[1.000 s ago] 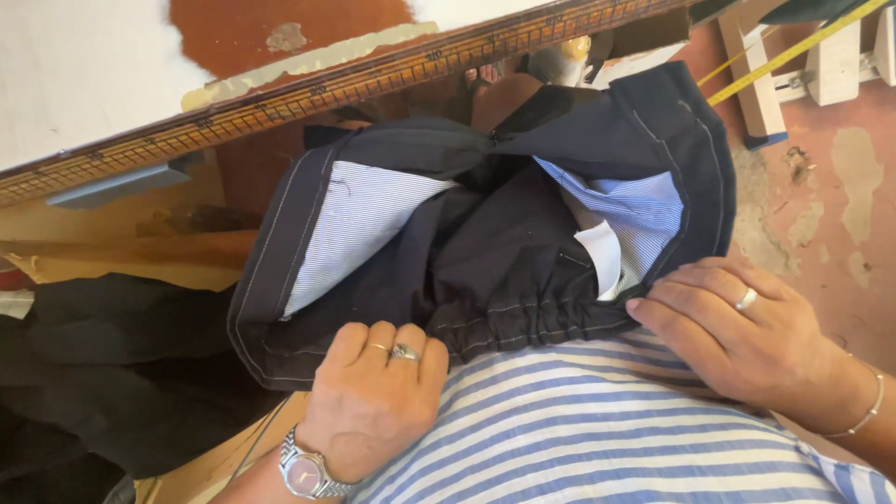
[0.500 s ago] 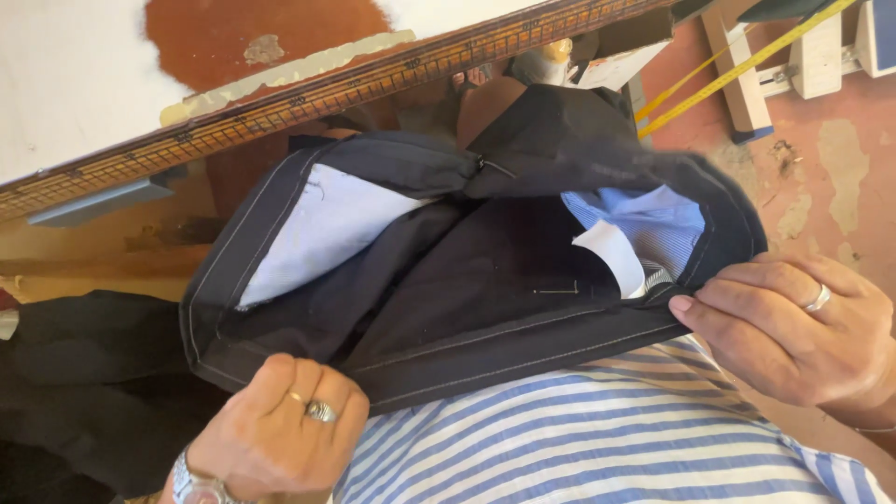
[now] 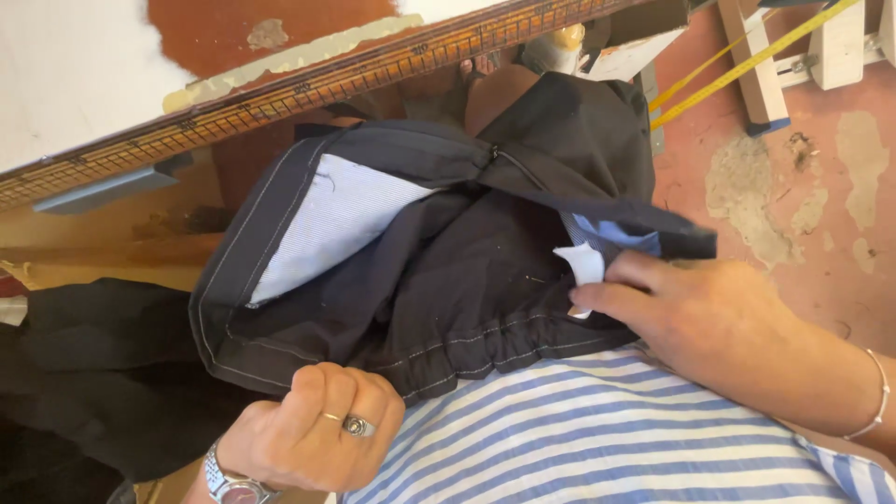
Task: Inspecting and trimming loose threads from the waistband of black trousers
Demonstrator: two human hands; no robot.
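Both hands hold dark trousers (image 3: 448, 280) against the lap: left hand (image 3: 308, 434) in a fist-tight grip on the waistband, right hand (image 3: 695, 313) pinching the white label (image 3: 583, 266). A hard pull might tear that label loose.

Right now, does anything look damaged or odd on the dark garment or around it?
The dark navy garment with white stitching shows no tear; only small pale lint specks. The odd part is the reddish floor: its paint is worn off in pale patches beside the right hand.
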